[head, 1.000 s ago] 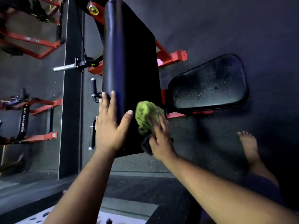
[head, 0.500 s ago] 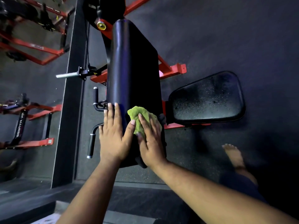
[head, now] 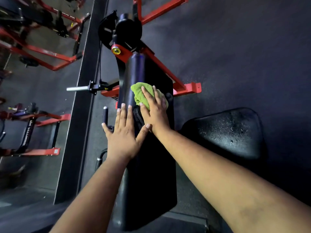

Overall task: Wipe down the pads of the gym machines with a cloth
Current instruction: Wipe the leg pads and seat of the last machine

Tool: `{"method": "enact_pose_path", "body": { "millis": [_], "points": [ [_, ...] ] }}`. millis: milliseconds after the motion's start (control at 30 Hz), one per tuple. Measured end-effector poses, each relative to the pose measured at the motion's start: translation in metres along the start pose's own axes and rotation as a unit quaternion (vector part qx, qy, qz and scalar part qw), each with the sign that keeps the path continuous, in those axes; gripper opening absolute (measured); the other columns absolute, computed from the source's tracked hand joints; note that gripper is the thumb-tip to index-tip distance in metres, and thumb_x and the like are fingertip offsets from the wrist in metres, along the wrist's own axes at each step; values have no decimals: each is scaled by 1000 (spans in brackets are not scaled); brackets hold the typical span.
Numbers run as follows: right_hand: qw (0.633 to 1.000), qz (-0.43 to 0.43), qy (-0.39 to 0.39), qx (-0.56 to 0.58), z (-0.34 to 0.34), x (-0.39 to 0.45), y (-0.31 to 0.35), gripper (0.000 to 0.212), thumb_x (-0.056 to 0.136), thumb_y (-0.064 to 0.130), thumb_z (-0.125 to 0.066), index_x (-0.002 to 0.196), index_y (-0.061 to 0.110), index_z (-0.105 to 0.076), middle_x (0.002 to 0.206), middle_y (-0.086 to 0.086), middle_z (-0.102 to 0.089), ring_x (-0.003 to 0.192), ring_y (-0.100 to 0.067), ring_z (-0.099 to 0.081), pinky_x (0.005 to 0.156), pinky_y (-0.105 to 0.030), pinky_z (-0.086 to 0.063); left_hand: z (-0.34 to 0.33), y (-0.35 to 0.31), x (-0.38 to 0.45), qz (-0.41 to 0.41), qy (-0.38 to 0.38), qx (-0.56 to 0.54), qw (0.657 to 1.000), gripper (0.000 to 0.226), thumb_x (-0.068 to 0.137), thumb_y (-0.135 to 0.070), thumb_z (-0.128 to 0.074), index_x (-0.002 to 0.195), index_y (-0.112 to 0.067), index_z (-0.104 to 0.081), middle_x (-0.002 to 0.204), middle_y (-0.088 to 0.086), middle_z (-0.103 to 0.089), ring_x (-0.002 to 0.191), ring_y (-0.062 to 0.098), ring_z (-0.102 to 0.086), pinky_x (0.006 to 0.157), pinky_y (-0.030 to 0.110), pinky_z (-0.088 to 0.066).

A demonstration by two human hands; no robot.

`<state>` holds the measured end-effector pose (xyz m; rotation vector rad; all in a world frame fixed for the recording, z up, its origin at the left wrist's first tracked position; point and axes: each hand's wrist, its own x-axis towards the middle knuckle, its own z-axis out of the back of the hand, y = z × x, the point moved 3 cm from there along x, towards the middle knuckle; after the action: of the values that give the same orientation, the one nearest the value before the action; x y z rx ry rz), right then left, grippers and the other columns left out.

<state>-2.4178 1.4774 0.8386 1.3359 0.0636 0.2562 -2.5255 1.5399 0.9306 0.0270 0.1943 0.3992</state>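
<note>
While left hand [head: 123, 134] lies flat on pad [head: 154, 165], right hand [head: 155, 108] presses cloth [head: 139, 91]

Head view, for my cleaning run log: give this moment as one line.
step: wiping | right hand: pressing green cloth on long black pad | left hand: flat on pad edge | seat pad: untouched

two bare forearms, no sleeves, left grip [head: 123, 133], right grip [head: 155, 109]

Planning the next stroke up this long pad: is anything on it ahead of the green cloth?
Nothing visible. The right hand presses the green cloth on the long pad; its surface beyond is bare to the roll end. The left hand lies behind.
</note>
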Motion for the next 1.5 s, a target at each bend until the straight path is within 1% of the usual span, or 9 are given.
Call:
{"method": "enact_pose_path", "body": {
  "millis": [233,367,467,567,700,867,1033,1267,1500],
  "points": [
    [999,20,24,16,5,93,-23,81,80,65,-56,152,28,-47,161,-16,-35,141,-39,-39,119,-50,-23,5,-16,95,0,-3,-55,998,104,86,-87,-28,164,-27,6,171,-10,13,156,8,14,125,62,3],
    [997,50,26,48,-5,130,-56,67,93,49,-57,149,14,-50,157,-20,-41,140,-38,-44,119,-52,-29,1,-13,101,-19,-12,-58,998,102,83,-89,-27,163,-34,3,172,-8,12,158,12,12,124,58,1],
    [983,-105,38,147,-8,132,-122,65,96,37,-52,150,2,-42,158,-25,-35,146,-30,-34,123,-49,-25,2,-14,100,-22,-15,-55,998,102,82,-91,-25,163,-35,0,172,-7,10,158,14,9,126,60,-3],
    [944,-269,44,186,-3,112,-145,69,96,41,-46,158,14,-32,166,-11,-28,153,-23,-24,121,-23,-16,2,-14,101,-26,-12,-59,998,102,82,-92,-24,163,-36,0,172,-8,11,158,13,11,126,58,-3],
    [985,-154,2,83,-5,78,-100,69,90,50,-40,157,37,-28,167,-9,-27,151,-26,-23,116,-19,-9,2,-14,103,-31,-13,-59,998,103,81,-93,-20,163,-34,0,172,-7,10,158,15,10,126,59,-5],
    [991,-66,-18,117,2,18,-59,63,97,38,-50,156,21,-38,163,-11,-35,151,-26,-28,125,-40,-21,2,-13,102,-35,-6,-66,997,102,82,-93,-19,163,-34,1,172,-6,11,158,14,11,126,59,-6],
    [999,31,-32,29,1,112,-20,58,96,37,-52,150,16,-51,155,-13,-47,144,-33,-39,117,-54,-30,0,-12,104,-35,-10,-69,997,108,82,-95,-18,164,-29,5,171,-7,13,157,11,15,127,55,-1],
    [933,114,216,-265,-10,219,49,51,92,53,-53,142,45,-53,157,6,-38,147,-33,-25,107,-64,-37,-1,-12,104,-28,-7,-61,998,111,80,-96,-14,162,-25,13,172,-6,13,157,10,16,128,52,2],
    [999,47,-8,8,6,96,-48,55,95,30,-51,148,15,-52,157,-18,-43,146,-35,-35,121,-43,-26,-2,-10,104,-27,-16,-74,997,116,80,-96,-19,162,-21,12,172,-3,11,158,13,10,128,54,-3]
  ]
}}
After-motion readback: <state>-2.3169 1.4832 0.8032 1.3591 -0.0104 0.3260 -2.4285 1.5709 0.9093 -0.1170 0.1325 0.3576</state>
